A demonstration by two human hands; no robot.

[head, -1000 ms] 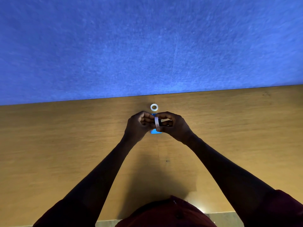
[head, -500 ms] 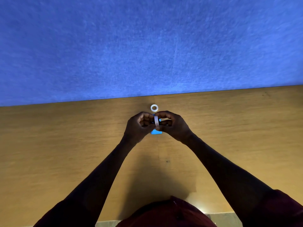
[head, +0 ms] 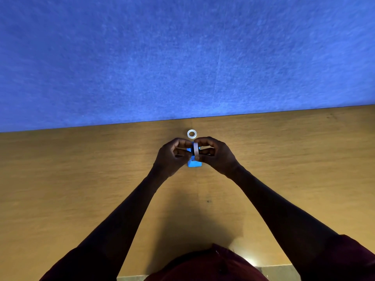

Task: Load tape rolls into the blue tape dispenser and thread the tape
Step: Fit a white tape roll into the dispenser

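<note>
A small blue tape dispenser [head: 194,164] stands on the wooden table [head: 81,179], mostly hidden by my hands. A white tape roll [head: 196,149] stands on edge over the dispenser, pinched between my left hand [head: 172,157] and my right hand [head: 216,156]. My right thumb and fingers close around its right side; my left fingertips press on its left side. A second white tape roll [head: 191,133] lies flat on the table just behind the dispenser, untouched.
A blue felt wall panel [head: 182,57] rises right behind the table's far edge. The table's near edge runs below my forearms, above my dark red shirt [head: 209,266]. A small dark spot [head: 208,201] marks the wood.
The two hands have stayed on the roll over the dispenser, with only slight finger shifts. The second roll has not moved.
</note>
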